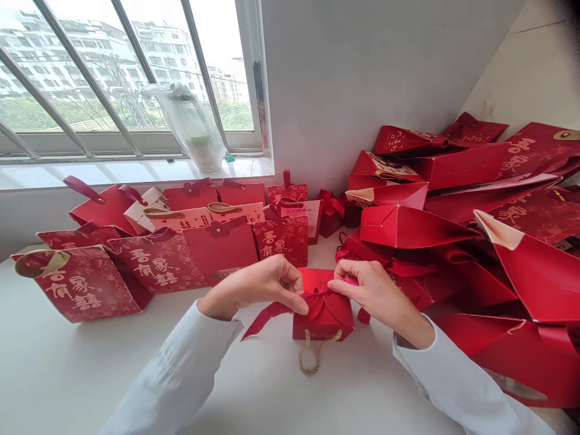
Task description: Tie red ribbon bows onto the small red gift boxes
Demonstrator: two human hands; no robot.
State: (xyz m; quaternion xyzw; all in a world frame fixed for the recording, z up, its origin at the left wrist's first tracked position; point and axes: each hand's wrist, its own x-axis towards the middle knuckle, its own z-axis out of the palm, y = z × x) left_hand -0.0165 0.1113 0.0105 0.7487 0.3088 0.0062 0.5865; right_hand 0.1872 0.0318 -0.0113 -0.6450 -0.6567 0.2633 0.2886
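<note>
A small red gift box (324,320) stands on the white table (90,374), a gold cord handle hanging at its front. A red ribbon (267,317) crosses its top and trails off to the left. My left hand (263,284) pinches the ribbon at the box's top left. My right hand (376,290) pinches the ribbon's other end at the top right. Both sleeves are white.
Red gift bags with gold lettering (158,263) stand in rows at the left and behind the box. A pile of flat red bags (475,211) fills the right side. A plastic bag (194,130) sits on the window sill.
</note>
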